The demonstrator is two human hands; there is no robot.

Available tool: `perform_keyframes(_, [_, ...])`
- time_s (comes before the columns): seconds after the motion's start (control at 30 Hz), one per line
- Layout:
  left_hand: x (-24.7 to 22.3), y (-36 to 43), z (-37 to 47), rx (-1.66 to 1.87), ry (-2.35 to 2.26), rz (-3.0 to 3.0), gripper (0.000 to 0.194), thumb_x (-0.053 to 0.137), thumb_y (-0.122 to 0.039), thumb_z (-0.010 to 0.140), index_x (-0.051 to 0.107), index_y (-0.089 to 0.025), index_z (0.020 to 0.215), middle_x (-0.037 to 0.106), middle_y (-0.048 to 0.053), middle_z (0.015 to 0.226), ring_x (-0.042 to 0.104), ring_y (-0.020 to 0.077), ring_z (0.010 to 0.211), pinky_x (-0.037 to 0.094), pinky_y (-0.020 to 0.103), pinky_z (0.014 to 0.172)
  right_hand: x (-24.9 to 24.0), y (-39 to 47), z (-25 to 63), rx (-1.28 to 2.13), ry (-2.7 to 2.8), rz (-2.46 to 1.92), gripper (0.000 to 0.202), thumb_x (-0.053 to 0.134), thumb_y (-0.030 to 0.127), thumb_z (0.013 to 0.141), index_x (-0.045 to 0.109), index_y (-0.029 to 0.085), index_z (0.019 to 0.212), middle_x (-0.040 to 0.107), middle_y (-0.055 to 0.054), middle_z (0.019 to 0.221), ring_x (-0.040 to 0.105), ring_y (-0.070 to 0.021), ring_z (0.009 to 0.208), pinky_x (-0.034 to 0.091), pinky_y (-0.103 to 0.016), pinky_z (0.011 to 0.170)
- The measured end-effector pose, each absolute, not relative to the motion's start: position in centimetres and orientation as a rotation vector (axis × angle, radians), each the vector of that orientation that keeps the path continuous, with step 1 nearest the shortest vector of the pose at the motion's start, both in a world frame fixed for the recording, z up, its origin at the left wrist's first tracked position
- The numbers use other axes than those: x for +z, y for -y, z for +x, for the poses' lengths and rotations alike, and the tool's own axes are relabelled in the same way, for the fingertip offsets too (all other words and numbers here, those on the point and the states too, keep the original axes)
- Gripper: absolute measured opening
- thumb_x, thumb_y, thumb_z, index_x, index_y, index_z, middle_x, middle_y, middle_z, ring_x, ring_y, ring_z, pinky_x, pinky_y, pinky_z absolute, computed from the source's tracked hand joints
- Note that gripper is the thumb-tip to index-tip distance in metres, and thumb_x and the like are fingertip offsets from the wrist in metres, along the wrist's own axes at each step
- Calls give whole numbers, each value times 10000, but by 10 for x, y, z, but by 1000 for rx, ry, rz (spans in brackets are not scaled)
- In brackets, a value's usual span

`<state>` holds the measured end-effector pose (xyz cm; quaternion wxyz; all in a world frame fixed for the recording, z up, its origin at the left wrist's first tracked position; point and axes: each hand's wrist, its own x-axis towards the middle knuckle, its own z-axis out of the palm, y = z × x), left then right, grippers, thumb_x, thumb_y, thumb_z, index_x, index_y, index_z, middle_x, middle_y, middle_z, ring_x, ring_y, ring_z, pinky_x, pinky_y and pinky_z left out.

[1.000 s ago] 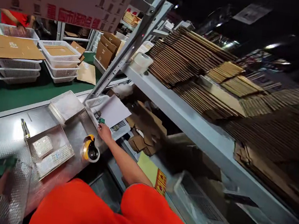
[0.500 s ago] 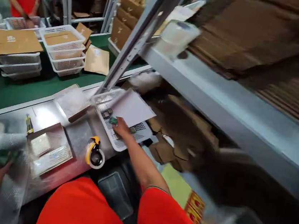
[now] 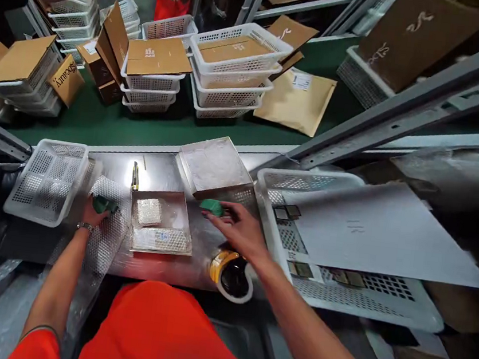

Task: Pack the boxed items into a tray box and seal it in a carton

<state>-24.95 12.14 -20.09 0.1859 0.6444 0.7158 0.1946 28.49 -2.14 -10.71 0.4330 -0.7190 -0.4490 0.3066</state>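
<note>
My left hand (image 3: pixel 94 213) is closed around a small green box (image 3: pixel 104 205), over a sheet of bubble wrap (image 3: pixel 107 233) at the left of the metal bench. Above the bench, right of centre, my right hand (image 3: pixel 238 225) grips another small green box (image 3: pixel 211 206) between thumb and fingers. Between the hands sits an open carton (image 3: pixel 166 194) with bubble-wrapped packets (image 3: pixel 161 240) inside. Just below my right hand lies a tape dispenser (image 3: pixel 233 274) with a yellow body. To its right a white basket (image 3: pixel 285 236) holds small dark square items and a large white sheet (image 3: pixel 359 228).
A carton lid with a filmy white top (image 3: pixel 213 165) lies behind the open carton, near a utility knife (image 3: pixel 135 176). An upturned-looking white basket (image 3: pixel 49 181) is at left. Stacked baskets (image 3: pixel 227 97) and a padded envelope (image 3: pixel 298 100) rest on the green conveyor (image 3: pixel 163 127). Another person stands behind.
My view has turned left. My right hand has lifted the green box out of the white basket and moved left over the bench. My left hand still holds its green box.
</note>
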Motion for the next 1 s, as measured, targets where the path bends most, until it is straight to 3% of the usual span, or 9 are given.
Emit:
perform_keyframes(0.1, [-213, -122, -250, 577, -1989, 1744, 1023, 1025, -172, 736, 572, -147, 1653, 689, 277, 1674, 646, 514, 1616, 542, 709, 1365, -99, -40, 149, 1010, 1402, -1638, 464, 984, 489, 892, 849, 209, 1236, 881, -85, 1041, 767, -228, 797, 650, -377, 809])
perform_keyframes(0.23, [-230, -123, -254, 603, -1926, 1712, 1047, 1045, -181, 767, 564, -170, 1697, 651, 298, 1718, 600, 534, 1672, 524, 729, 1385, -113, -115, 5, 1107, 1633, -1669, 307, 984, 238, 931, 864, 163, 1204, 895, -57, 1037, 799, -234, 957, 615, -331, 932])
perform_keyframes(0.37, [-246, -120, -256, 606, -1838, 1674, 1118, 1065, -229, 819, 500, -152, 1781, 651, 321, 1695, 641, 518, 1630, 548, 696, 1364, -137, -152, -65, 1156, 1701, -1683, 164, 970, 256, 985, 878, 160, 1082, 912, -66, 1101, 822, -259, 1084, 619, -328, 1010])
perform_keyframes(0.53, [-255, -117, -250, 635, -1778, 1637, 1169, 1024, -170, 879, 383, -117, 1856, 598, 384, 1719, 626, 518, 1643, 528, 683, 1362, -155, -161, -86, 1175, 1714, -1721, 151, 904, 331, 1066, 916, 181, 1053, 925, -104, 1167, 842, -300, 1200, 634, -399, 1125])
perform_keyframes(0.67, [-251, -115, -244, 649, -1757, 1625, 1129, 994, -161, 904, 380, -166, 1851, 620, 354, 1709, 632, 507, 1642, 528, 702, 1349, -158, -165, -86, 1184, 1698, -1761, 192, 928, 414, 1050, 934, 225, 1087, 934, -107, 1177, 860, -324, 1204, 657, -437, 1143])
perform_keyframes(0.8, [-241, -112, -244, 653, -1784, 1635, 1228, 1046, -262, 872, 343, -187, 1876, 496, 357, 1838, 520, 534, 1744, 459, 716, 1428, -154, -170, -82, 1188, 1676, -1752, 260, 941, 435, 1041, 923, 199, 1148, 924, -150, 1244, 860, -345, 1199, 667, -460, 1130])
perform_keyframes(0.93, [-220, -113, -244, 577, -1846, 1737, 1191, 1055, -415, 848, 450, -213, 1853, 282, 316, 1991, 355, 594, 1831, 436, 766, 1439, -145, -159, -43, 1173, 1637, -1686, 229, 884, 328, 1071, 895, 196, 1258, 906, -141, 1350, 863, -295, 1116, 672, -441, 1101])
perform_keyframes(1.0, [-207, -112, -243, 524, -1819, 1840, 1094, 1041, -449, 837, 567, -181, 1786, 291, 311, 1995, 347, 625, 1824, 439, 787, 1427, -140, -142, 4, 1115, 1589, -1679, 207, 830, 270, 1087, 888, 228, 1282, 909, -108, 1330, 863, -266, 1078, 679, -410, 1069])
